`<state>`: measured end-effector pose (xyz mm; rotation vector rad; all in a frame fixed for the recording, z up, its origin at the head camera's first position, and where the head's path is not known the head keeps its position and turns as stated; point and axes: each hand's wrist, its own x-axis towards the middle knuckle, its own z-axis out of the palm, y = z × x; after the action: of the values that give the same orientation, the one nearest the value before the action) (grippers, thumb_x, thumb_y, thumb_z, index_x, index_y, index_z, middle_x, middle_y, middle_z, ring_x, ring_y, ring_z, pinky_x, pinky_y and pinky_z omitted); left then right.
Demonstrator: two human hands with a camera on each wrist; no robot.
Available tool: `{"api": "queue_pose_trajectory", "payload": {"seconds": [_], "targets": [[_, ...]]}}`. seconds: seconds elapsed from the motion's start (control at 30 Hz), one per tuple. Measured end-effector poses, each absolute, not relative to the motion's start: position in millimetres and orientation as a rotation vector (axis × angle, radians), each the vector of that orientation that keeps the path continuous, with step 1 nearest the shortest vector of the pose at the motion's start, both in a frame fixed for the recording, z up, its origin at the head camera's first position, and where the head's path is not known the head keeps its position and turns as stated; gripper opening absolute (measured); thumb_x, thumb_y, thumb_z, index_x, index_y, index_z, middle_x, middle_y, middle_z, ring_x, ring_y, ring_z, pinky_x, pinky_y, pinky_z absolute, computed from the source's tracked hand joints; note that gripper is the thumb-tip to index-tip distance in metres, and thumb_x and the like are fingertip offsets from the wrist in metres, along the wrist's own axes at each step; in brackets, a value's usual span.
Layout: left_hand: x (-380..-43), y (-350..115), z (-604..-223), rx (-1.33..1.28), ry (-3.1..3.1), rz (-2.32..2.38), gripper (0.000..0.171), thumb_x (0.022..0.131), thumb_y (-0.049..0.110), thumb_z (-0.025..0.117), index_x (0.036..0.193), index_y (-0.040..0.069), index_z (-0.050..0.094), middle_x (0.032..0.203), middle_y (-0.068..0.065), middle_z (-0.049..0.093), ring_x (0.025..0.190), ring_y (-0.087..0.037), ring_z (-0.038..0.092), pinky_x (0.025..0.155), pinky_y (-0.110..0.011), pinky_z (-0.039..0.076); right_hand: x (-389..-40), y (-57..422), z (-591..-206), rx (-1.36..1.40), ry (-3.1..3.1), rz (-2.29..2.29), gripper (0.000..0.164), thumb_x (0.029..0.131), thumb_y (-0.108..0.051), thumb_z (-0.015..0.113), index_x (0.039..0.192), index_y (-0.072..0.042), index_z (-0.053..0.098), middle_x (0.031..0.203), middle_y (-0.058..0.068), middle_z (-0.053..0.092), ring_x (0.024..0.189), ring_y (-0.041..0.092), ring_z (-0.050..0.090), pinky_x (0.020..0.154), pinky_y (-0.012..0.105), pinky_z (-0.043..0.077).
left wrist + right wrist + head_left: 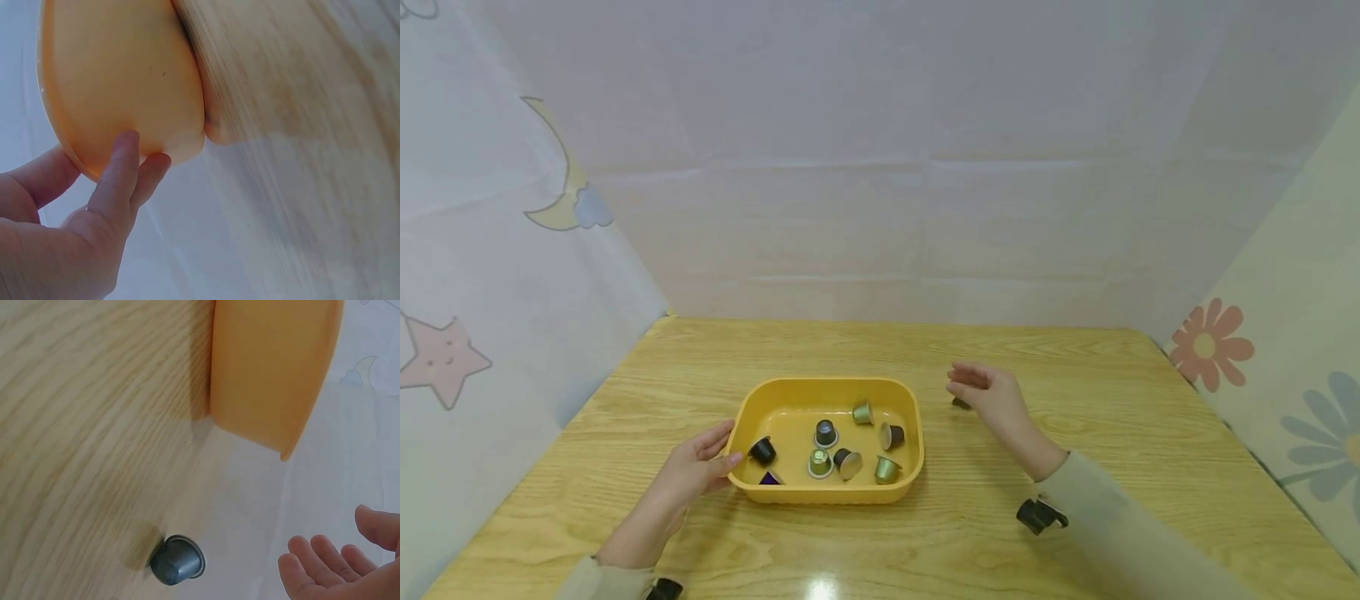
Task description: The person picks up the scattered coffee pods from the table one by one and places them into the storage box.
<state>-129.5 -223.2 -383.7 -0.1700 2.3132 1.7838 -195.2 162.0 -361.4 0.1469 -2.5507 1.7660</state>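
Observation:
A yellow rectangular tray [823,495] holds several coffee capsules, among them a green one [887,470], a black one [763,451] and a purple one [770,478] partly hidden by the front wall. My left hand [696,468] grips its left end, thumb at the rim and fingers [119,172] against the outer wall. Right of the tray, my right hand [998,406] hovers with its fingers extended and nothing in them. A dark coffee capsule [177,560] lies on its side on the table below that hand, mostly covered by it in the head view.
The wooden table [820,542] meets a pale cloth backdrop [880,208] at the back and along both sides. Black wrist-camera mounts show at the right sleeve [1041,515] and the left sleeve [664,589].

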Motion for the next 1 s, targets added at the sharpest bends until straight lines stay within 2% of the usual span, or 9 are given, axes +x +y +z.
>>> {"api": "queue_pose_trajectory", "payload": {"seconds": [0.1,0.2,0.43,0.73,1.0], "targets": [[-130,-222,-384,-0.165,2.322,1.78,0.061,0.099,0.001,0.054,0.15,-0.008,0.023,0.15,-0.031,0.024,0.12,-0.04,0.054,0.083,-0.035,0.057,-197,166,-363,0.15,-2.541,1.744,0.042,0.095,-0.005,0.062,0.134,0.007,0.052,0.129,0.025,0.058,0.118,0.035,0.056,0.096,0.035,0.051],[-130,-221,-384,-0.164,2.324,1.777,0.061,0.098,0.001,0.054,0.15,-0.008,0.023,0.15,-0.031,0.025,0.121,-0.04,0.053,0.083,-0.035,0.057,-200,170,-366,0.145,-2.545,1.738,0.045,0.094,-0.004,0.063,0.136,0.008,0.051,0.133,0.026,0.055,0.123,0.037,0.052,0.098,0.039,0.049],[-129,-222,-385,-0.179,2.321,1.78,0.061,0.099,0.002,0.054,0.15,-0.007,0.023,0.15,-0.031,0.023,0.121,-0.04,0.053,0.085,-0.037,0.057,-211,175,-376,0.187,-2.621,1.733,0.059,0.095,-0.006,0.062,0.146,0.008,0.034,0.146,0.029,0.038,0.136,0.043,0.034,0.108,0.049,0.037],[-129,-223,-385,-0.174,2.318,1.787,0.061,0.099,0.002,0.054,0.15,-0.007,0.023,0.15,-0.03,0.026,0.121,-0.04,0.054,0.084,-0.036,0.057,-222,178,-392,0.179,-2.727,1.656,0.072,0.095,-0.005,0.063,0.151,0.006,0.021,0.155,0.026,0.021,0.143,0.042,0.019,0.113,0.051,0.028],[-129,-223,-385,-0.167,2.326,1.779,0.061,0.099,0.002,0.054,0.15,-0.007,0.023,0.149,-0.03,0.027,0.12,-0.039,0.054,0.084,-0.036,0.057,-230,180,-399,0.194,-2.809,1.544,0.068,0.094,-0.003,0.062,0.149,0.01,0.024,0.152,0.03,0.025,0.141,0.045,0.021,0.111,0.053,0.03]]}}
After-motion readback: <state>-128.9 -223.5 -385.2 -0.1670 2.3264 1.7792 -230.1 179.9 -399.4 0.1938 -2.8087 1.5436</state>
